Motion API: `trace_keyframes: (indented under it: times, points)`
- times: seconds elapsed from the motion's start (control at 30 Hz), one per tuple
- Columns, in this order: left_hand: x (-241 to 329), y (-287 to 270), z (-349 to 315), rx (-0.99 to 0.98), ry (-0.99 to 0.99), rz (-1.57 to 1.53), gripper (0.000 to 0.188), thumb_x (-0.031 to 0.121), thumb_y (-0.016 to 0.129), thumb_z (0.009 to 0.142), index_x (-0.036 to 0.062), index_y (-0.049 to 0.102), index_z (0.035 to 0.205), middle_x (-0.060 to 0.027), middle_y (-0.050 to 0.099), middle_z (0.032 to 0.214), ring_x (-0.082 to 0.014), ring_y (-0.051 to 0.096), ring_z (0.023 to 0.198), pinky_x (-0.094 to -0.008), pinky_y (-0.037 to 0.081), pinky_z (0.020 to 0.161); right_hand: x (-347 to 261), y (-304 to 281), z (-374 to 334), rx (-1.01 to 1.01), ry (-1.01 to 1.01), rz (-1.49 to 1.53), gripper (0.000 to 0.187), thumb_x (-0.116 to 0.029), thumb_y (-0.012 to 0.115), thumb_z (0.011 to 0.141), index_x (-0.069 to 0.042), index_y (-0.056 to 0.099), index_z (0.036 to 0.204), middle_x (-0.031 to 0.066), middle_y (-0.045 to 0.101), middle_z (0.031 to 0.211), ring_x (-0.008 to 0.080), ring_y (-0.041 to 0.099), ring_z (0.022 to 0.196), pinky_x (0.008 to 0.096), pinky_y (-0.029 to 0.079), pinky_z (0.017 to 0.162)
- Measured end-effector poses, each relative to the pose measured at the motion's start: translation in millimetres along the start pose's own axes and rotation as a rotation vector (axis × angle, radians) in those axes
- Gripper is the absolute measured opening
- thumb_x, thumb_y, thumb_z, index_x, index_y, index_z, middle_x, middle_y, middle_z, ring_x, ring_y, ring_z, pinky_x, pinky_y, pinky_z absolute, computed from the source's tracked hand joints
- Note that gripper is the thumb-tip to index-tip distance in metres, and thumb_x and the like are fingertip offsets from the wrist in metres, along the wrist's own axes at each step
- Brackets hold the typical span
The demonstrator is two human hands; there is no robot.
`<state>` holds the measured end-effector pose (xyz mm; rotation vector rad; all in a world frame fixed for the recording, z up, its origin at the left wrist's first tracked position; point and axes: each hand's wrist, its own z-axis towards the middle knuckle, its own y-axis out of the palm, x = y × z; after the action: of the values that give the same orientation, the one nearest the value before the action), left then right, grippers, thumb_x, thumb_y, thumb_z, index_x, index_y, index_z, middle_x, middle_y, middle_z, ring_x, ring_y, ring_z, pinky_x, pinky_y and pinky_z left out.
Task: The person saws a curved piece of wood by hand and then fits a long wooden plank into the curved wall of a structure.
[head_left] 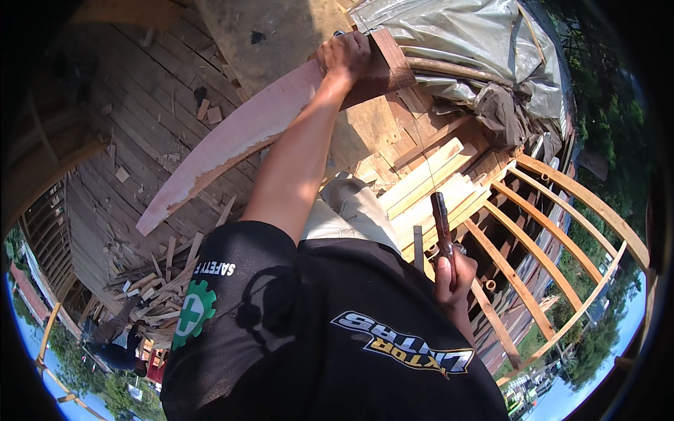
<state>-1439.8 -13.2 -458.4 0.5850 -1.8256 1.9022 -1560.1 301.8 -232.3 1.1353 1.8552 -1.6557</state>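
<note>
A long curved wooden plank (pixel 235 133), pale pinkish with a rough edge, slants from the left up to a darker brown squared end (pixel 393 67). My left hand (pixel 344 56) is closed over it near that end, and a small metallic thing shows by the fingers, too little seen to name. Lower right, my right hand (pixel 455 277) grips a dark, slim wooden-looking handle (pixel 442 224), thumb along it. From its tip a thin taut line runs up toward the plank's brown end; whether it is string or wire I cannot tell.
Plank flooring (pixel 133 140) with scraps lies left, and a heap of offcuts (pixel 165 288) below. Light boards (pixel 428 189) lie beside my legs. Open curved ribs (pixel 540 259) with gaps stand right. Plastic sheeting (pixel 463 35) covers the upper right. Another person (pixel 116 351) is lower left.
</note>
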Motion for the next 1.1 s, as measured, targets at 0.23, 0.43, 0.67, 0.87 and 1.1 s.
trace_keyframes:
  times: [0.23,0.43,0.67,0.87,1.1]
  points:
    - [-18.6,19.0,-0.2,-0.099,0.042,-0.046,0.040,0.032,0.042,0.089,0.0092,0.073,0.078,-0.0179,0.068,0.079,-0.0380,0.068,0.077,-0.0470,0.054,0.071,-11.2,44.0,97.7,-0.008,0.049,0.058,0.023,-0.014,0.057,0.086,0.001,0.051,0.069,0.0126,0.046,0.051,0.0214,0.043,0.042,0.0333,0.035,0.046]
    - [1.7,0.7,-6.9,0.005,0.023,0.023,0.036,0.028,0.046,0.085,0.0084,0.070,0.067,-0.0183,0.066,0.072,-0.0332,0.068,0.068,-0.0432,0.053,0.064,-25.2,-10.3,-29.5,0.007,0.026,-0.026,0.018,-0.010,0.055,0.086,0.005,0.058,0.076,0.0099,0.045,0.053,0.0185,0.045,0.043,0.0294,0.036,0.046]
    - [-16.7,34.4,2.5,0.038,0.094,-0.107,0.033,0.028,0.053,0.084,0.0079,0.071,0.065,-0.0161,0.065,0.067,-0.0317,0.068,0.062,-0.0430,0.054,0.058,-39.4,55.5,142.2,0.024,0.133,0.065,0.030,-0.016,0.057,0.090,0.001,0.050,0.067,0.0064,0.042,0.049,0.0105,0.036,0.046,0.0301,0.032,0.045]
    - [-5.1,11.4,-5.0,-0.051,0.030,-0.098,0.034,0.027,0.046,0.086,0.0079,0.070,0.073,-0.0194,0.067,0.077,-0.0376,0.067,0.073,-0.0457,0.054,0.069,-56.6,-35.7,-43.6,-0.079,0.128,-0.197,0.026,-0.019,0.052,0.087,0.006,0.060,0.084,0.0113,0.043,0.053,0.0189,0.046,0.044,0.0300,0.036,0.048]
    - [-45.7,66.7,18.1,0.068,0.195,-0.169,0.038,0.029,0.045,0.091,0.0037,0.067,0.073,-0.0205,0.066,0.077,-0.0409,0.065,0.072,-0.0475,0.052,0.064,-41.2,41.3,112.3,0.016,0.104,0.039,0.028,-0.015,0.058,0.089,0.001,0.050,0.068,0.0063,0.042,0.049,0.0108,0.037,0.045,0.0302,0.032,0.045]
